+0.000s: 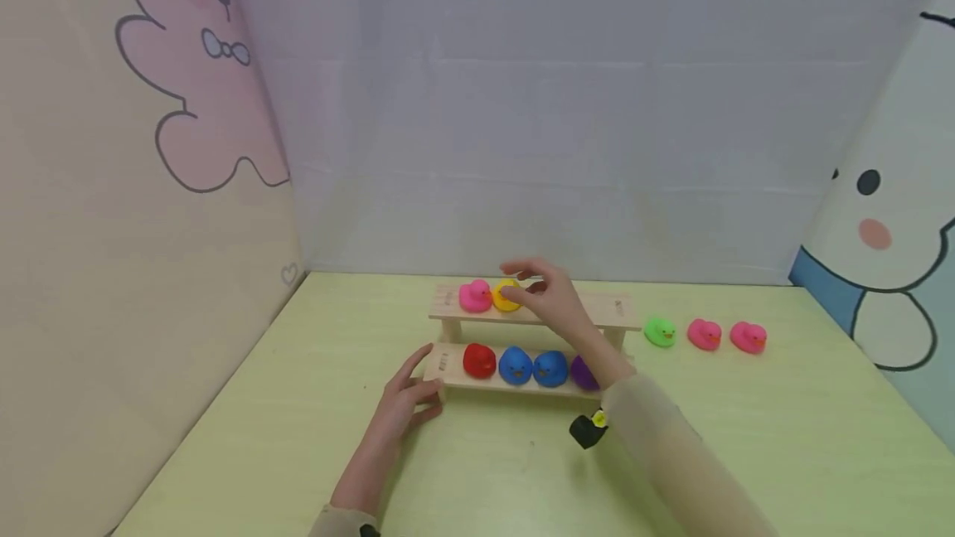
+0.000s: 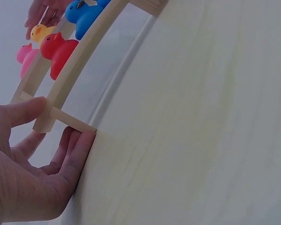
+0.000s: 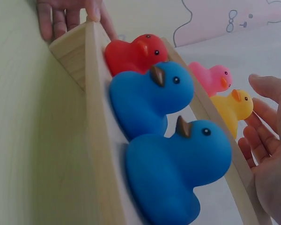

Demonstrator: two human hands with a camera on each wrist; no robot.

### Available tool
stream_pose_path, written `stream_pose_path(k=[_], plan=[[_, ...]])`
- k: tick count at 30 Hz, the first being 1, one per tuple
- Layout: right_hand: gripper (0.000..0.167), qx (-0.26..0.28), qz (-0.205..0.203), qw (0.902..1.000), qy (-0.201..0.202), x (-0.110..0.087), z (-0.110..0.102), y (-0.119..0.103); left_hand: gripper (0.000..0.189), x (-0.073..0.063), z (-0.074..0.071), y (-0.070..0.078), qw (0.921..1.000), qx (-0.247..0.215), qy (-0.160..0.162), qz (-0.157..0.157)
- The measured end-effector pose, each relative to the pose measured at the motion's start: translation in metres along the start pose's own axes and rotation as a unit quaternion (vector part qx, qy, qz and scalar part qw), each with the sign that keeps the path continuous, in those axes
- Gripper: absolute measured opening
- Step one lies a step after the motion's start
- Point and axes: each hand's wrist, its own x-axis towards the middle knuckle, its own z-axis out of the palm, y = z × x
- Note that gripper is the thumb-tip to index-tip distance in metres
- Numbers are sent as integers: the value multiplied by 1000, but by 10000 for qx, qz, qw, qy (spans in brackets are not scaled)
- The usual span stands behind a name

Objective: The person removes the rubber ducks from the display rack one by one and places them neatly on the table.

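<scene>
A two-level wooden rack (image 1: 477, 382) stands on the table with toy ducks on both shelves. My left hand (image 1: 403, 404) holds its lower left end; in the left wrist view the thumb rests on the shelf and the fingers lie against the leg. At the upper shelf (image 1: 589, 309), my right hand (image 1: 555, 301) is beside a yellow duck (image 1: 505, 297), its thumb and fingers apart around it. A pink duck (image 1: 475, 297) sits left of the yellow one. Along the lower shelf are a red duck (image 1: 479, 361), two blue ducks (image 3: 173, 173) and a purple duck (image 1: 584, 373), partly hidden by my right arm.
Right of the rack, a green duck (image 1: 660, 331) and two pink ducks, one nearer (image 1: 705, 335) and one farther right (image 1: 748, 337), sit on the table (image 1: 783, 437). A white cloth wall (image 1: 552, 147) rises behind, with printed side walls left and right.
</scene>
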Motion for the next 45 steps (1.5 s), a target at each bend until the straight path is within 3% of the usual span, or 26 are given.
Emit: stream_pose_path(k=[6, 16, 45], plan=[[39, -433, 38, 9989, -163, -2, 3, -2, 60, 1, 0, 1, 10000, -35, 4, -29], [37, -607, 179, 9978, -184, -6, 3, 0, 60, 0, -1, -2, 9998, -133, -77, 81], [37, -423, 276, 9985, -220, -5, 1, 0, 61, -2, -2, -1, 9998, -113, -113, 146]])
